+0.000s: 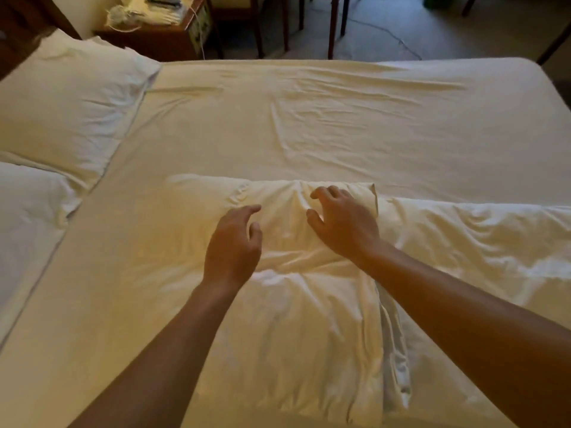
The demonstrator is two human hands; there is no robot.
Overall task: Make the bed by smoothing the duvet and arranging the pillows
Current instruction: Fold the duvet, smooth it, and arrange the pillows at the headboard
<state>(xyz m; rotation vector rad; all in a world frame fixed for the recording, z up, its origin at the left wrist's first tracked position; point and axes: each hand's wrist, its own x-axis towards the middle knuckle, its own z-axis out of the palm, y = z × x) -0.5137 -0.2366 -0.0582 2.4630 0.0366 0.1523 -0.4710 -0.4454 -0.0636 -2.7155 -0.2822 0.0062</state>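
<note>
1. The step in hand looks like the duvet work. The duvet lies bunched and folded along the near side of the bed, with most of the wrinkled sheet bare beyond it.
2. Both hands are over the duvet's far folded edge. The left hand hovers with loosely curled fingers and grips nothing. The right hand is spread and claw-like on the cloth, thumb touching, but not closed round a fold.
3. My reading: the next move calls for both hands to close on that folded edge, set well apart, and draw it across the bed so the duvet unfolds, then flatten the creases.
4. Two pillows lie at the head of the bed, on the left: the far pillow and the near pillow, touching each other. They seem roughly in place.
5. Containers: none show on the bed. A nightstand beyond carries pale items too blurred to name.
</note>
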